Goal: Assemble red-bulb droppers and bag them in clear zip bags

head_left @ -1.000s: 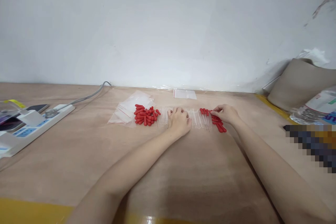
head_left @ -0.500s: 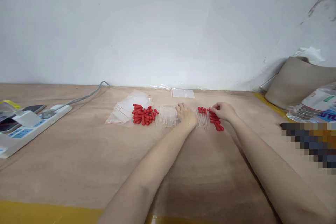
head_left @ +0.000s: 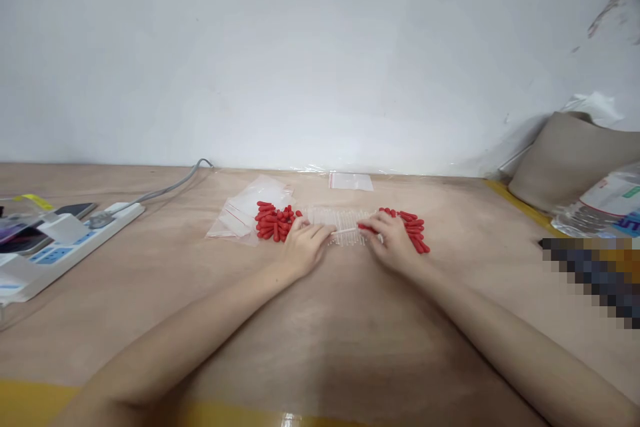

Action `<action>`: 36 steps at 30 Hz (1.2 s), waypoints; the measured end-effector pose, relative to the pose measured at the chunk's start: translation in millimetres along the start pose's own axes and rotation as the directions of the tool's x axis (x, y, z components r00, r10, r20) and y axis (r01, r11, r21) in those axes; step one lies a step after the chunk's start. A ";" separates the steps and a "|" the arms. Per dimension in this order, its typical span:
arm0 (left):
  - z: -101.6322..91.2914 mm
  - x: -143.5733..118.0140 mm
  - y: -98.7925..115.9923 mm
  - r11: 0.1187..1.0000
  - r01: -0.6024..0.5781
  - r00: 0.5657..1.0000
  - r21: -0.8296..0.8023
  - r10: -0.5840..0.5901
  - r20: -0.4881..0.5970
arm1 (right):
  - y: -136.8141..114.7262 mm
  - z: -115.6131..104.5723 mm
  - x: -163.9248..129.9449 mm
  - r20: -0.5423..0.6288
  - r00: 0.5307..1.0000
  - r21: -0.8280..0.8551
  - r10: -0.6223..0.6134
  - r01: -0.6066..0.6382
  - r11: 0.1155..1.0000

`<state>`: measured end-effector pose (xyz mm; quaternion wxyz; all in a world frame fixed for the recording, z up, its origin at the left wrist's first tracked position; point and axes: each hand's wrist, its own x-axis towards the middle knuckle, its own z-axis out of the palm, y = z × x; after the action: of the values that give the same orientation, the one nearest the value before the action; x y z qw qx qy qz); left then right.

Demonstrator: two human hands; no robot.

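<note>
Between my hands a clear, thin dropper tube (head_left: 345,231) lies sideways above a row of similar tubes (head_left: 345,219). My left hand (head_left: 306,245) pinches its left end. At its right end is a red rubber bulb (head_left: 366,227), gripped by the fingers of my right hand (head_left: 393,239); whether the tube sits inside the bulb I cannot tell. A heap of loose red bulbs (head_left: 273,221) is just left of my left hand. More red bulbs (head_left: 415,230) lie beside my right hand, where tubes are partly hidden.
Clear zip bags (head_left: 235,213) lie behind the left heap, and one small bag (head_left: 351,181) near the wall. A white power strip (head_left: 75,247) with a grey cable stands at left beside phones. At right are a brown roll (head_left: 565,160) and a plastic bottle (head_left: 605,200).
My left hand has moved left off the row of tubes and now pinches one tube. My right hand has come left from the right-hand bulbs with a red bulb, meeting the tube's end.
</note>
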<state>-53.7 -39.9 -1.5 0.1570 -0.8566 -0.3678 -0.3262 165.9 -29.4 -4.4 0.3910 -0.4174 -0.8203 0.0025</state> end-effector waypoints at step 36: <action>2.8 -20.1 -12.0 0.980 -0.189 0.982 -0.054 0.189 -0.013 | -15.4 19.7 -20.8 0.001 0.987 0.120 -0.162 0.161 0.980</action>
<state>-71.6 -40.9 -16.7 0.1650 -0.8903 -0.2751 -0.3233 149.9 -47.4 -26.3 0.4095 -0.3253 -0.8520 0.0221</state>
